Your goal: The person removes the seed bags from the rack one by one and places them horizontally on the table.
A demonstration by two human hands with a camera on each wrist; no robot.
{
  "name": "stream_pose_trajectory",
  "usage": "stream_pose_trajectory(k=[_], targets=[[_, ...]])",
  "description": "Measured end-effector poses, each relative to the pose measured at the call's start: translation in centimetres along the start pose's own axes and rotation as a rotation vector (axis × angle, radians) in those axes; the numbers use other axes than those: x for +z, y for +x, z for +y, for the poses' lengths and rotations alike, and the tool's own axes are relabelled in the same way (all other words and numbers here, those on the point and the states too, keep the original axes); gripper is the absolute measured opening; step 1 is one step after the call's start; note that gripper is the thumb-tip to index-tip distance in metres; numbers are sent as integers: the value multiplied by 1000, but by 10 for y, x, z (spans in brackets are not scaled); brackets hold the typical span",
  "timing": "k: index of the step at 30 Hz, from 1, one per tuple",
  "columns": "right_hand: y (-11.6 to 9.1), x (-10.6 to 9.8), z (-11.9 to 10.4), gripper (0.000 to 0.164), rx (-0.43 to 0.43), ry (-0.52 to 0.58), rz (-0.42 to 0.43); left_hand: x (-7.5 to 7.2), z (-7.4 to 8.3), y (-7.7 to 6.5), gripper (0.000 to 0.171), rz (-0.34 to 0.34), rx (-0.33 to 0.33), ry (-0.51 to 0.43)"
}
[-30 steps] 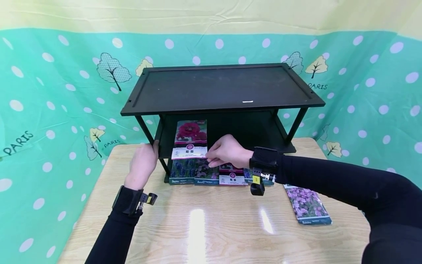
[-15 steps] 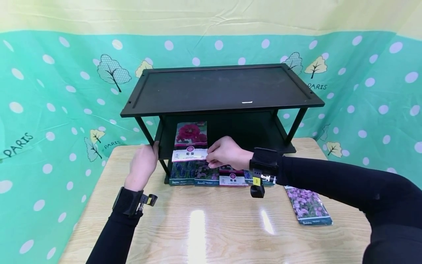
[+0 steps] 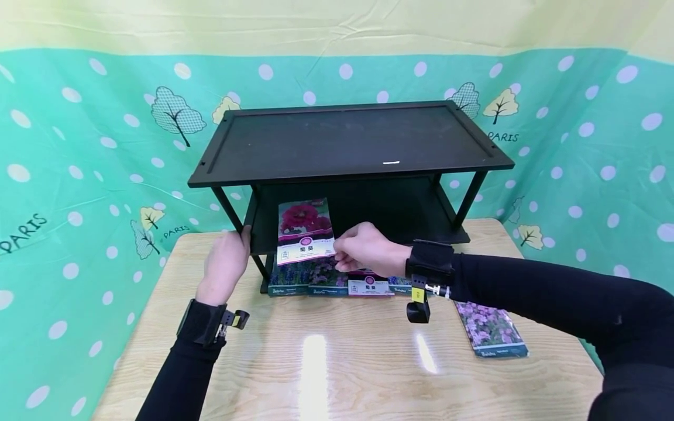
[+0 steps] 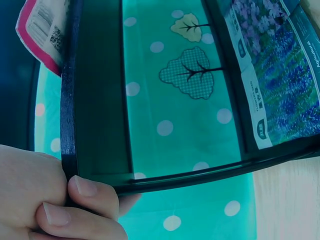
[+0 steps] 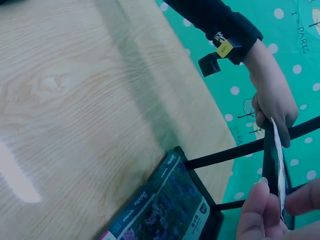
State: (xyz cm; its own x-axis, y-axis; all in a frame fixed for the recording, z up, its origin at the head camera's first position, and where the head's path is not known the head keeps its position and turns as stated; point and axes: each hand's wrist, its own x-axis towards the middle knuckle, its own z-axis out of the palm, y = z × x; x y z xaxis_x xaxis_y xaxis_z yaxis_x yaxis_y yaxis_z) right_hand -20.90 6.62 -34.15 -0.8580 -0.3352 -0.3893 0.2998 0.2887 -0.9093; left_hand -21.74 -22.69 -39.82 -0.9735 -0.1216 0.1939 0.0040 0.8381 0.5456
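A seed packet [image 3: 305, 231] with a dark pink flower lies at the left of the middle shelf of a black rack [image 3: 353, 143], its front end jutting past the shelf edge. My right hand [image 3: 368, 248] pinches this packet at its front right corner; in the right wrist view the packet [image 5: 278, 160] shows edge-on between thumb and fingers. My left hand [image 3: 225, 260] grips the left front corner of the middle shelf, fingers [image 4: 95, 195] curled round the frame in the left wrist view. Below, several packets [image 3: 329, 275] stand side by side on the bottom level, partly hidden.
A purple-flowered seed packet [image 3: 491, 327] lies on the wooden table [image 3: 253, 362] at the right, under my right forearm. A patterned green curtain [image 3: 79, 175] hangs behind and beside the rack. A small white strip [image 3: 391, 162] lies on the top shelf.
The pink-flower packet has slid slightly forward and turned a little, its front right corner moving with my right hand. My left hand keeps its grip on the shelf corner.
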Motion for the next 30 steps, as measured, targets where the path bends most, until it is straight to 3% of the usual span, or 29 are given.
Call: stream_pose_trajectory(k=[5, 18, 30], targets=[[3, 2, 1, 29, 9, 49, -3, 1, -1, -1, 47, -3, -2, 2], [-2, -3, 7, 19, 10, 3, -15, 1, -1, 0, 46, 3, 2, 4], [-19, -17, 4, 23, 8, 6, -40, 1, 0, 0, 46, 12, 20, 9]])
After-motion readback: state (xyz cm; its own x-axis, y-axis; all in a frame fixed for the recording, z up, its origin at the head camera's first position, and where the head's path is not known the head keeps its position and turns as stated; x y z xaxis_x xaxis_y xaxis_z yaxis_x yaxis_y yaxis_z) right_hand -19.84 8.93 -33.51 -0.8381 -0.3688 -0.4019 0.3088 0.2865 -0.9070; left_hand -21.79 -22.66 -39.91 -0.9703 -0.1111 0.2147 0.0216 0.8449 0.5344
